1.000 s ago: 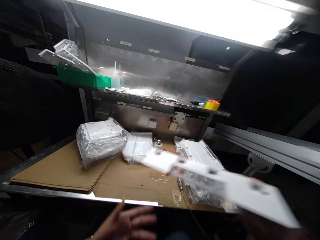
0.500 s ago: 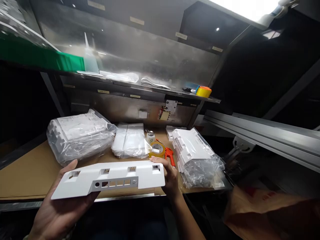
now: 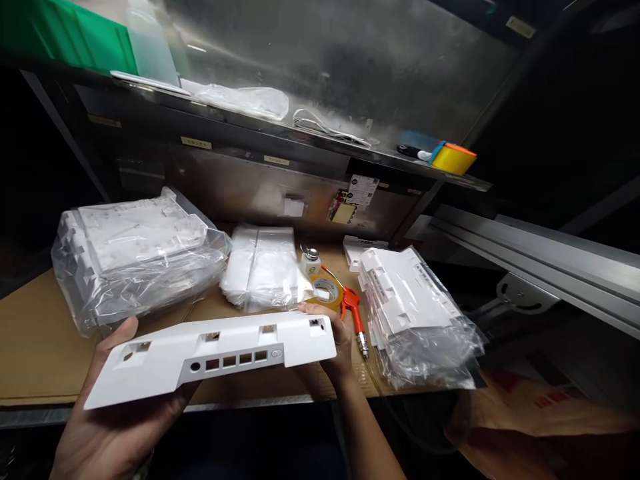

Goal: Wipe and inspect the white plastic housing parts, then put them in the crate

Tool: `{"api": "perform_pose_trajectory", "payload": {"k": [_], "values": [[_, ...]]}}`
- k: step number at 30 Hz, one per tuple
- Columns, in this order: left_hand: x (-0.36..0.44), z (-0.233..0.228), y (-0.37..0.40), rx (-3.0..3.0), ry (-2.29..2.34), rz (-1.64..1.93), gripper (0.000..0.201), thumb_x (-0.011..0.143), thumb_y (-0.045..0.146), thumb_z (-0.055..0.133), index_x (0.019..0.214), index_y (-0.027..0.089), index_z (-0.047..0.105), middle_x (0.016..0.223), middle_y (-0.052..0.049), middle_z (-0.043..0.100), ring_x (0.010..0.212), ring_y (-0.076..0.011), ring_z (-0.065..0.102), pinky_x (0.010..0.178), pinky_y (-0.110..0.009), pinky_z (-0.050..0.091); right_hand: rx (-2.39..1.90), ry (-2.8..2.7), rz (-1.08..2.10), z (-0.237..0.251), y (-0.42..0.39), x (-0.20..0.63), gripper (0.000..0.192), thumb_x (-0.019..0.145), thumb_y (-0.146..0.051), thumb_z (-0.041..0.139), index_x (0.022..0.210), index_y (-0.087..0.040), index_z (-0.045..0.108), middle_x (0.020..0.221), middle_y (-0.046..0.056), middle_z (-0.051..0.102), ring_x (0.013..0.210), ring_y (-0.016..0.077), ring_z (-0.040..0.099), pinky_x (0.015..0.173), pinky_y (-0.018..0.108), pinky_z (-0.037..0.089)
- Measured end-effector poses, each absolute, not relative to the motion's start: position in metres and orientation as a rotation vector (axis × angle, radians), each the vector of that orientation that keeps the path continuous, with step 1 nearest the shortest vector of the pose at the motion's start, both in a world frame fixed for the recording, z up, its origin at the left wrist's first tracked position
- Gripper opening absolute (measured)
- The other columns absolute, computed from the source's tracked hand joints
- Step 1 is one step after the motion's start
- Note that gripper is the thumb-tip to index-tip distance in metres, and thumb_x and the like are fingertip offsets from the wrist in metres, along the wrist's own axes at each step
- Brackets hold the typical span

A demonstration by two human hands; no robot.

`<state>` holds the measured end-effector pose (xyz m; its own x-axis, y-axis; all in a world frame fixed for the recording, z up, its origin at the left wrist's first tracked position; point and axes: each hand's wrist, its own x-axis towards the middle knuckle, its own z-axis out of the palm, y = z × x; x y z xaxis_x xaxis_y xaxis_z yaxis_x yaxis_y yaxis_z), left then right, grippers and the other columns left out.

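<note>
1. Your left hand (image 3: 113,427) is open, palm up, cupping the left end of the white plastic panel (image 3: 210,357) w/ thumb over its far edge.
2. Your right hand (image 3: 336,350) grips the panel's right end, fingers curled behind it.
3. Clear bags on the cardboard: left bag (image 3: 135,257) and right bag (image 3: 415,313) hold stacked white parts; middle bag (image 3: 265,273) contents unclear.
4. Panel is long, level, near the bench's front edge; square cutouts along top, a row of slots and round holes on the front.
</note>
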<state>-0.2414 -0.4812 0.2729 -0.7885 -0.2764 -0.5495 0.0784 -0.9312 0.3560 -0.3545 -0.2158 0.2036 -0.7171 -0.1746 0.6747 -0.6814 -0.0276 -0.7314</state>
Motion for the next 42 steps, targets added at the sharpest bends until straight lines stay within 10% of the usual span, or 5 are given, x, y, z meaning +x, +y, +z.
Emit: {"api": "perform_pose_trajectory", "payload": {"k": [23,28,33,42], "values": [[-0.242,0.287,-0.453,0.738,-0.497,-3.016,0.034,0.098,0.035,0.052,0.109,0.012,0.074,0.085,-0.011,0.082,0.061,-0.029,0.077,0.047,-0.038,0.064,0.561,-2.017,1.926,0.19,-0.202,-0.355,0.036,0.088,-0.036,0.075,0.123,-0.029,0.071,0.14,0.007,0.065,0.132,0.0296,0.06,0.114,0.047,0.047],[-0.237,0.267,-0.461,0.601,-0.62,-2.925,0.029,0.087,0.024,0.062,0.107,0.011,0.077,0.09,-0.009,0.083,0.081,-0.029,0.08,0.076,-0.038,0.067,0.185,-2.095,2.532,0.201,-0.19,-0.341,0.053,0.095,-0.064,0.055,0.128,-0.025,0.07,0.136,0.011,0.069,0.132,0.0312,0.061,0.109,0.047,0.052],[-0.228,0.235,-0.476,0.095,-0.63,-3.049,0.023,0.085,0.037,0.071,0.104,0.026,0.08,0.107,0.002,0.082,0.114,-0.03,0.072,0.111,-0.044,0.05,0.388,-2.05,2.668,0.204,-0.178,-0.314,0.042,0.099,-0.046,0.062,0.138,-0.03,0.065,0.141,0.006,0.066,0.134,0.0279,0.058,0.117,0.046,0.045],[-0.226,0.231,-0.478,0.272,-0.956,-2.764,0.024,0.066,0.049,0.088,0.077,0.028,0.081,0.071,0.004,0.08,0.089,-0.0315,0.079,0.094,-0.045,0.063,0.495,-2.121,2.512,0.208,-0.176,-0.3,0.04,0.102,-0.04,0.059,0.141,-0.035,0.061,0.141,0.004,0.067,0.133,0.0257,0.059,0.118,0.045,0.043]]}}
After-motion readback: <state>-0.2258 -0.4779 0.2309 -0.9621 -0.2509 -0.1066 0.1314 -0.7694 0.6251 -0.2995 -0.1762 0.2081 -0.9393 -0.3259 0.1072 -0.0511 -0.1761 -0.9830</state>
